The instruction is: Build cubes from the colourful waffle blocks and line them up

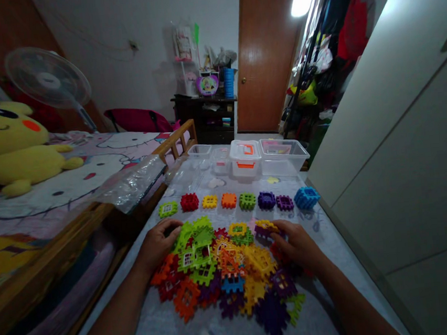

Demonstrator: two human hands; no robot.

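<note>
A heap of interlocking plastic building squares [229,261], with notched edges, lies in front of me in lime, orange, red, yellow, purple and blue. My left hand [160,245] rests at the heap's left side, fingers curved and apart from the thumb, fingertips against lime green squares [192,232]. At the heap's far right, my right hand [297,242] pinches a purple square [262,232] with a yellow square [266,223] on top. Beyond the heap runs a row of colour-sorted stacks, among them a red stack [189,202], a green stack [247,201] and a blue stack [306,197].
Clear plastic boxes, one a lidded box with orange clips [245,157], stand at the table's far end. On the left is a bed with a wooden rail [177,140] and plastic wrapping [134,184]. A pale cabinet [398,172] closes off the right side.
</note>
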